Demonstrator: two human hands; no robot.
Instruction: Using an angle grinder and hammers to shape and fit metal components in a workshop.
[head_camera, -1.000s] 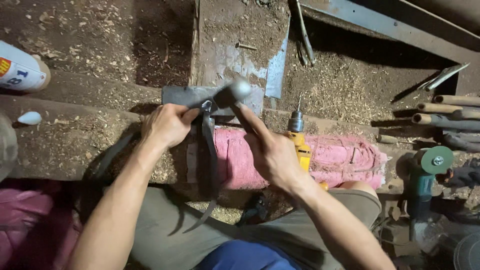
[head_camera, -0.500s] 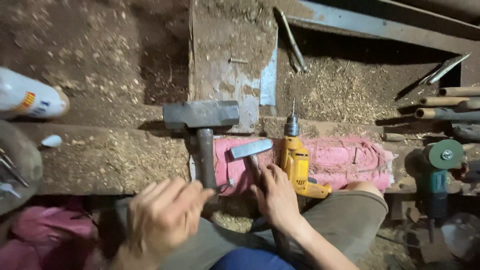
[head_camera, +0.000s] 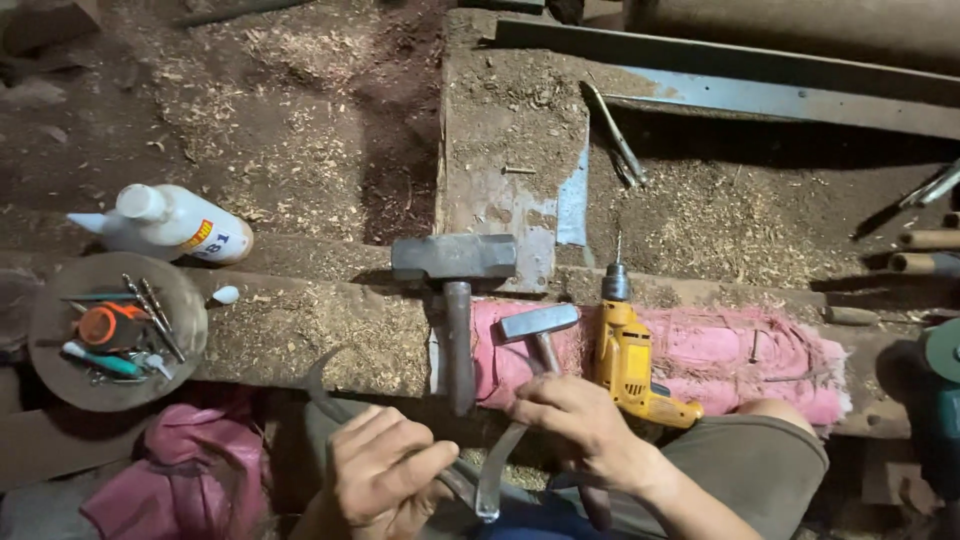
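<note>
My left hand (head_camera: 385, 470) is closed around a dark curved metal tool (head_camera: 325, 385), like pincers with long bent legs, held low over my lap. My right hand (head_camera: 580, 430) curls over the handle of a small hammer (head_camera: 540, 325), whose steel head lies on a pink cloth (head_camera: 750, 365). A second bent leg of the tool shows just below this hand. A heavy sledge hammer (head_camera: 455, 260) lies between my hands' reach and a grey metal plate (head_camera: 500, 190), its handle pointing toward me.
A yellow electric drill (head_camera: 630, 360) lies on the pink cloth to the right of the small hammer. At the left are a white squeeze bottle (head_camera: 175, 225) and a round dish (head_camera: 60, 370) of drill bits. Metal bars (head_camera: 780, 100) and sawdust lie beyond; a green power tool (head_camera: 945, 400) is at the right edge.
One second ago my hands were up at the sledge hammer, the small hammer raised. Both hands have pulled back toward me; the small hammer now rests on the cloth and the curved tool is over my lap.
</note>
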